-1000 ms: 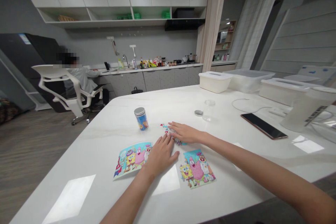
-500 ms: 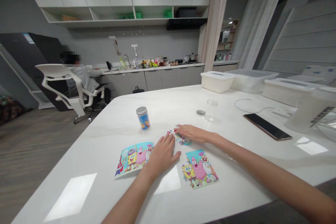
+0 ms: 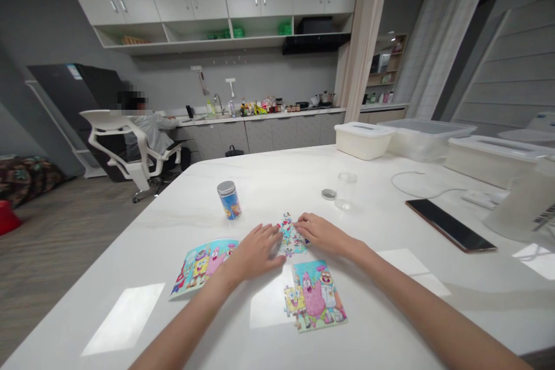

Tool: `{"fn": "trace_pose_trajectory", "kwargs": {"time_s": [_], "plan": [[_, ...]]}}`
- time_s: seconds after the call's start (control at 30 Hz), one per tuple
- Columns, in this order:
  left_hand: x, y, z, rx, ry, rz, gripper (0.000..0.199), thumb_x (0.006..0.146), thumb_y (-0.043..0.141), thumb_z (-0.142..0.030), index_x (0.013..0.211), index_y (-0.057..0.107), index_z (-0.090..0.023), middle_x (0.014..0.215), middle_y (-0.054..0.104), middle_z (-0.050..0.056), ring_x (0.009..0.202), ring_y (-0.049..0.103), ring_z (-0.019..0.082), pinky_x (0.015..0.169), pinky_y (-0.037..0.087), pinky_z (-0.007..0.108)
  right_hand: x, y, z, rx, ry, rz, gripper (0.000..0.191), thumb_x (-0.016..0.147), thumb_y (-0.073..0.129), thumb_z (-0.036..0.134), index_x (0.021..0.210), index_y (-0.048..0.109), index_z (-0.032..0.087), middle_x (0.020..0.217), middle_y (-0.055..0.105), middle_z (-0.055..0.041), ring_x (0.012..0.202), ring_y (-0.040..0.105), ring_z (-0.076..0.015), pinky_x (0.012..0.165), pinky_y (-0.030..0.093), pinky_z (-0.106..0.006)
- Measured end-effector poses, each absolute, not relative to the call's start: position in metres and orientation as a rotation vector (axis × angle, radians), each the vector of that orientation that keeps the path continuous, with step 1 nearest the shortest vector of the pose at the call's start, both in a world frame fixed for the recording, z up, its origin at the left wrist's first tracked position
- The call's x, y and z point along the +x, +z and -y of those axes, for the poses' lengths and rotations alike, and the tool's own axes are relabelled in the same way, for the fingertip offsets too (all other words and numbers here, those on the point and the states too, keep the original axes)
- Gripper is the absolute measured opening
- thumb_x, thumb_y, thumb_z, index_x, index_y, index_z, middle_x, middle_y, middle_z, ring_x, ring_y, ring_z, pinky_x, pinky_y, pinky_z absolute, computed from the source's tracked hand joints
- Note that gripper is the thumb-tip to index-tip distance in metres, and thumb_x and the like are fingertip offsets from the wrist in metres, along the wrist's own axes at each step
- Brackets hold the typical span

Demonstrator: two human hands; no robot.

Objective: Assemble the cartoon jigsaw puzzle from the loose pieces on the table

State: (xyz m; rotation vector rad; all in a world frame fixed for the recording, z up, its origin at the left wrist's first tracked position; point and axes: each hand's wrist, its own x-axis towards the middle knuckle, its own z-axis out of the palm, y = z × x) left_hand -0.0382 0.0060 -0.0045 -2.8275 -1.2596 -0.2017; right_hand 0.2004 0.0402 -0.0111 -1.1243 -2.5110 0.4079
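A small heap of loose jigsaw pieces [image 3: 289, 238] lies between my two hands on the white table. From the left, my left hand [image 3: 258, 251] rests with its fingers stretched out, fingertips touching the heap's edge. My right hand [image 3: 323, 234] sits at the heap's right side, fingers extended and slightly bent, its tips on the pieces. Nearer to me lies a partly joined cartoon puzzle [image 3: 318, 295] with a stepped left edge. A curved picture sheet [image 3: 202, 266] with similar characters is to the left, partly covered by my left hand and forearm.
Beyond the hands stand a blue picture jar [image 3: 229, 201] with a silver lid, a loose lid [image 3: 328, 193] and a clear jar [image 3: 346, 192]. A phone [image 3: 448, 224], a cable and white bins [image 3: 364, 141] are at the right. A person [image 3: 150, 133] sits in the background.
The view has shifted slightly. My right hand has moved off the top of the pieces to their right side, and more of the heap now shows between both hands.
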Motion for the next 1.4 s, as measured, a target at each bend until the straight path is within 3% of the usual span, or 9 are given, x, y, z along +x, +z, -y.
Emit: {"fn": "trace_pose_trajectory", "kwargs": {"time_s": [0.13, 0.33, 0.43, 0.63, 0.83, 1.0, 1.17, 1.4], "plan": [[-0.03, 0.014, -0.03, -2.901, -0.119, 1.051, 0.024, 0.092, 0.056, -0.035, 0.109, 0.062, -0.02, 0.119, 0.067, 0.009, 0.107, 0.063, 0.024, 0.099, 0.045, 0.041, 0.214, -0.004, -0.046, -1.074, 0.385, 2.525, 0.033, 0.101, 0.035, 0.024, 0.112, 0.065, 0.017, 0.112, 0.062, -0.0131, 0.102, 0.06, -0.0235, 0.095, 0.047, -0.042], [-0.031, -0.001, -0.048, -2.837, -0.301, 0.98, 0.021, 0.093, 0.052, -0.025, 0.111, 0.06, -0.018, 0.119, 0.066, 0.009, 0.111, 0.061, 0.023, 0.099, 0.045, 0.038, 0.237, 0.008, -0.048, -1.033, 0.479, 2.639, 0.014, 0.087, 0.057, 0.017, 0.096, 0.068, 0.018, 0.101, 0.063, -0.0081, 0.09, 0.063, -0.0205, 0.085, 0.049, -0.035], [-0.034, -0.015, -0.044, -2.862, -0.335, 0.975, 0.026, 0.095, 0.047, -0.024, 0.119, 0.058, -0.019, 0.123, 0.064, 0.009, 0.116, 0.059, 0.022, 0.1, 0.045, 0.039, 0.238, 0.008, -0.044, -1.021, 0.535, 2.686, 0.018, 0.077, 0.067, 0.016, 0.095, 0.067, 0.019, 0.097, 0.064, -0.0063, 0.085, 0.062, -0.0197, 0.081, 0.049, -0.033], [-0.032, -0.021, -0.04, -2.825, -0.36, 1.001, 0.026, 0.096, 0.043, -0.02, 0.117, 0.059, -0.018, 0.119, 0.065, 0.009, 0.113, 0.06, 0.021, 0.098, 0.046, 0.038, 0.228, -0.006, -0.048, -1.003, 0.567, 2.628, 0.017, 0.085, 0.056, 0.01, 0.095, 0.065, 0.02, 0.096, 0.063, -0.0049, 0.083, 0.061, -0.0168, 0.076, 0.048, -0.029], [-0.027, -0.02, -0.039, -2.772, -0.338, 0.981, 0.02, 0.097, 0.047, -0.026, 0.11, 0.06, -0.018, 0.118, 0.064, 0.008, 0.108, 0.062, 0.021, 0.096, 0.047, 0.038, 0.226, -0.016, -0.055, -1.014, 0.441, 2.614, 0.019, 0.092, 0.051, 0.014, 0.103, 0.063, 0.02, 0.104, 0.061, -0.0068, 0.087, 0.061, -0.0179, 0.081, 0.049, -0.032], [-0.023, -0.023, -0.041, -2.762, -0.37, 1.003, 0.018, 0.099, 0.048, -0.029, 0.105, 0.06, -0.018, 0.115, 0.065, 0.008, 0.107, 0.062, 0.02, 0.094, 0.047, 0.037, 0.234, -0.007, -0.055, -0.98, 0.383, 2.655, 0.023, 0.089, 0.051, 0.013, 0.107, 0.063, 0.02, 0.107, 0.063, -0.0084, 0.093, 0.062, -0.0198, 0.084, 0.049, -0.035], [-0.019, -0.027, -0.042, -2.742, -0.423, 0.982, 0.018, 0.099, 0.045, -0.025, 0.1, 0.062, -0.019, 0.109, 0.066, 0.007, 0.102, 0.063, 0.019, 0.091, 0.048, 0.037, 0.245, 0.005, -0.053, -1.027, 0.445, 2.744, 0.027, 0.077, 0.067, 0.019, 0.104, 0.067, 0.018, 0.1, 0.065, -0.0079, 0.084, 0.061, -0.0198, 0.08, 0.05, -0.034], [-0.019, -0.023, -0.041, -2.572, -0.516, 1.014, 0.023, 0.097, 0.043, -0.016, 0.09, 0.066, -0.017, 0.104, 0.068, 0.008, 0.094, 0.063, 0.019, 0.089, 0.046, 0.038, 0.239, 0.001, -0.055, -1.028, 0.426, 2.685, 0.028, 0.078, 0.054, 0.004, 0.097, 0.069, 0.018, 0.093, 0.065, -0.0062, 0.076, 0.061, -0.0153, 0.072, 0.05, -0.028]]}}
